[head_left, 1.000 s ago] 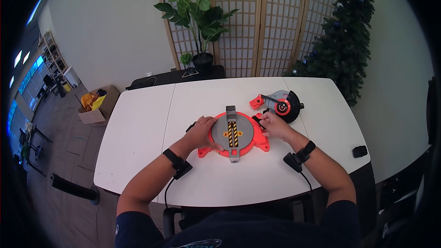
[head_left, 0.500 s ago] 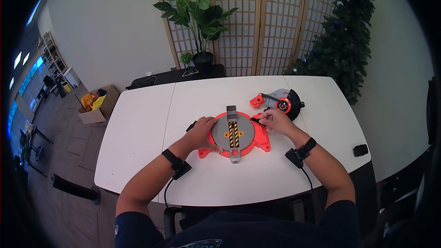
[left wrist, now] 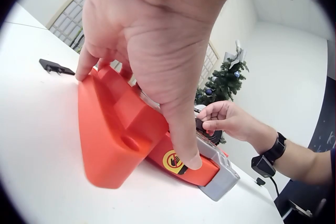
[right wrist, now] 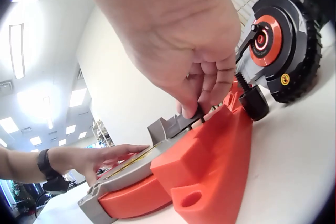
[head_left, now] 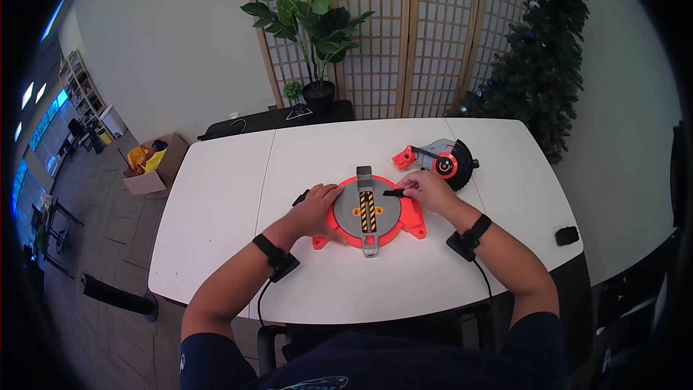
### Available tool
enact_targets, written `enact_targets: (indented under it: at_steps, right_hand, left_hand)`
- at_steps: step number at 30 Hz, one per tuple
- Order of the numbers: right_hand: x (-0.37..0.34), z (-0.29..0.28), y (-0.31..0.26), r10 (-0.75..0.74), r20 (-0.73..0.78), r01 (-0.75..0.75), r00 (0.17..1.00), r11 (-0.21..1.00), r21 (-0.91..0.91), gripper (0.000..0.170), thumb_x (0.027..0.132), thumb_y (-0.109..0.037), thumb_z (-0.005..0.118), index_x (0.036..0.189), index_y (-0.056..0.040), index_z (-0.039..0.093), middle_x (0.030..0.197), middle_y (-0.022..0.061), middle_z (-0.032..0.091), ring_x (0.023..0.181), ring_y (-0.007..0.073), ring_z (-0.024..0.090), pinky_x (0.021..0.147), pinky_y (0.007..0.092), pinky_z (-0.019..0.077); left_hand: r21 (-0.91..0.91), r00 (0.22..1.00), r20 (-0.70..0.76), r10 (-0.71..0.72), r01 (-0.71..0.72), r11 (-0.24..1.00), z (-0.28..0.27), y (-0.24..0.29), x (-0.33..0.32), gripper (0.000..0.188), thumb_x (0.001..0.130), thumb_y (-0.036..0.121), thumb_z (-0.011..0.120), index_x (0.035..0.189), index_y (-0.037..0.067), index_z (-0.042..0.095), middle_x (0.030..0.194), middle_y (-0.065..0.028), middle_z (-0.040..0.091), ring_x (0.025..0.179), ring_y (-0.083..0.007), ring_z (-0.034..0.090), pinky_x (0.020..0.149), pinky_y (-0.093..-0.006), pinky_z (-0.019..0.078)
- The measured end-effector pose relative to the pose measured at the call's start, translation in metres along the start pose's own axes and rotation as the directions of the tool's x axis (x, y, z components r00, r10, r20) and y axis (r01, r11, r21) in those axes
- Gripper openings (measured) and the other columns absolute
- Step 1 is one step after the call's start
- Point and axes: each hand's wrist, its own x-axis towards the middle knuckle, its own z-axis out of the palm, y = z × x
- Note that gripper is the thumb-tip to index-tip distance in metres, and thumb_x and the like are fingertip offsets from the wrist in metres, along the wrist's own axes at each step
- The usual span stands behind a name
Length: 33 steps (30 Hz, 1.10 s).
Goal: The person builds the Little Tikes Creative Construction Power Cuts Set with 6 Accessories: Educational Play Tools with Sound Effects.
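A toy miter saw base [head_left: 349, 211], orange with a grey round top and a yellow-black striped strip, sits mid-table. My left hand [head_left: 316, 209] grips its left side, thumb along the near side and fingertips toward the far side. My right hand [head_left: 427, 189] pinches a small black pegged piece [head_left: 393, 193] over the right part of the grey top. In the right wrist view, short pegs show beneath this black piece [right wrist: 198, 119], close over the orange edge. A similar black pegged piece [left wrist: 56, 67] lies on the table by my left fingertips.
The toy saw head [head_left: 442, 159], with its black toothed blade [right wrist: 302, 45], lies behind my right hand. A black threaded knob [right wrist: 254, 102] stands on the table near it. A small black object [head_left: 567, 237] lies at the white table's [head_left: 216, 245] right edge.
My right hand has shifted left with the black pegged piece, from the base's orange right edge onto the grey top. The left hand has stayed on the base.
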Motion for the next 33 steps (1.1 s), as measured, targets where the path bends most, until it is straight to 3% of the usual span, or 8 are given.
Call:
enact_targets:
  at_steps: [7, 19, 33]
  right_hand:
    - [0.001, 0.001, 0.001, -0.079, -0.018, 0.077, 0.997, 0.995, -0.069, 0.016, 0.083, -0.001, 0.070, 0.099, -0.0028, 0.073, 0.089, 0.0134, 0.073, 0.083, 0.0265, 0.070, 0.075, 0.0337, 0.0542]
    - [-0.005, 0.003, -0.008, -0.092, -0.018, 0.086, 0.996, 0.968, -0.234, 0.016, 0.080, -0.003, 0.072, 0.096, -0.0048, 0.074, 0.089, 0.0125, 0.072, 0.086, 0.0292, 0.069, 0.076, 0.0390, 0.0537]
    - [-0.005, 0.003, -0.007, -0.088, -0.017, 0.080, 0.996, 0.953, -0.291, 0.013, 0.082, -0.007, 0.071, 0.094, -0.0062, 0.075, 0.089, 0.0128, 0.072, 0.086, 0.0307, 0.068, 0.075, 0.0407, 0.0532]
  left_hand:
    - [0.003, 1.000, -0.018, 0.017, -0.017, 1.000, -0.001, 0.000, -0.001, 0.128, 0.047, 0.049, 0.096, 0.149, 0.003, 0.033, 0.151, -0.0177, 0.037, 0.143, -0.0394, 0.030, 0.118, -0.0471, 0.0306]
    - [-0.023, 0.998, -0.053, 0.027, -0.028, 0.999, 0.001, 0.002, -0.002, 0.127, 0.047, 0.046, 0.097, 0.148, 0.004, 0.034, 0.151, -0.0171, 0.038, 0.143, -0.0383, 0.031, 0.119, -0.0473, 0.0273]
    - [0.017, 1.000, 0.010, 0.001, -0.001, 1.000, -0.009, 0.004, -0.002, 0.120, 0.053, 0.047, 0.094, 0.149, 0.005, 0.036, 0.155, -0.0170, 0.034, 0.144, -0.0367, 0.030, 0.119, -0.0461, 0.0296]
